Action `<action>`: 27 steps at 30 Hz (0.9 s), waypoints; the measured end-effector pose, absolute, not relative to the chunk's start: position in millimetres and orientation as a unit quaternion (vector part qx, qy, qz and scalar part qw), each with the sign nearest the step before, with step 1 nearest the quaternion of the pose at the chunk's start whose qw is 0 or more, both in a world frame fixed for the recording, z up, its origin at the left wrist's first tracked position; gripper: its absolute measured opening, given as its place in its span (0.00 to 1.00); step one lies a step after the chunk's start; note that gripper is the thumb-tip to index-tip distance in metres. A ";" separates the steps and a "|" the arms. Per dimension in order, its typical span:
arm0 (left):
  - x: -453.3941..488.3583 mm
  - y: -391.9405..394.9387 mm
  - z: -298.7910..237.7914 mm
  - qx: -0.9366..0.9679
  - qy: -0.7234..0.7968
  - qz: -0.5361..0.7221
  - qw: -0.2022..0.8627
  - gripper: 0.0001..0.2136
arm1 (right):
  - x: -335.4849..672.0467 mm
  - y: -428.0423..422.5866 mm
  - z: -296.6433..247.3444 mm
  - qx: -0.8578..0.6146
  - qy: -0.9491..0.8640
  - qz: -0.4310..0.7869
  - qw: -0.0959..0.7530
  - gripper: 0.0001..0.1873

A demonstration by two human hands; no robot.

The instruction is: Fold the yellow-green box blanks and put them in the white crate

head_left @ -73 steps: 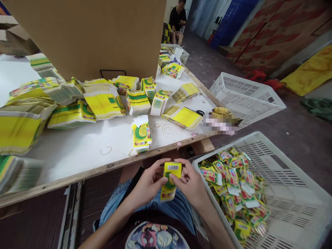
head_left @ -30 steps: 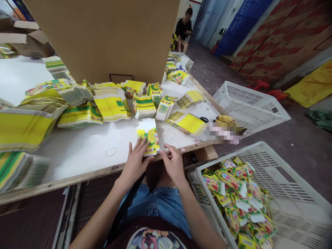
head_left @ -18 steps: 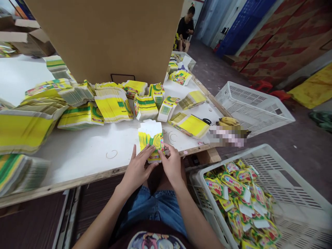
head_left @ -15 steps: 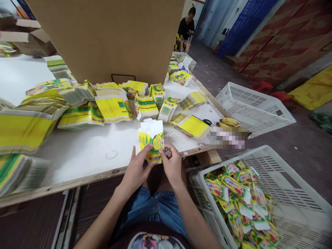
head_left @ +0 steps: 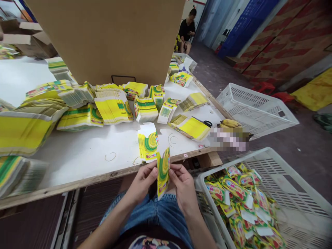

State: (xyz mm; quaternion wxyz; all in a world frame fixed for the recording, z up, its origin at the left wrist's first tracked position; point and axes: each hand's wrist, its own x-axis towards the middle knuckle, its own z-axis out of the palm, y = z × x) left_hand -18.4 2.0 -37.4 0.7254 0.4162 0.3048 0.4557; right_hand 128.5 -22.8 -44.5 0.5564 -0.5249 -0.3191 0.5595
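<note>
A flat yellow and green printed carton (head_left: 163,169) is held upright between my two hands, just off the table's front edge. My left hand (head_left: 145,178) pinches its left side with thumb and fingers. On its right side, my right hand (head_left: 183,181) grips the edge, fingers curled behind. Beyond them, more flat cartons (head_left: 148,143) with white flaps lie on the white table (head_left: 85,145). Farther back stands a row of carton stacks, among them a yellow stack (head_left: 111,107) and a smaller green-striped stack (head_left: 145,109).
A white crate (head_left: 290,173) of folded cartons stands at my right, another crate (head_left: 259,107) behind it. Black scissors (head_left: 208,123) and bananas (head_left: 230,123) lie near the table's right edge. A big cardboard box (head_left: 103,38) blocks the middle back. A person (head_left: 187,29) sits beyond.
One carton has come off the small pile and toward me, now upright between both hands. My hands have drawn back from the table edge; the other cartons stay on the table.
</note>
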 end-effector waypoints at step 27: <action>-5.6 -13.8 -33.8 0.479 0.312 0.392 0.721 0.28 | 154.5 -60.4 -26.7 -0.582 -0.424 0.452 0.526 0.26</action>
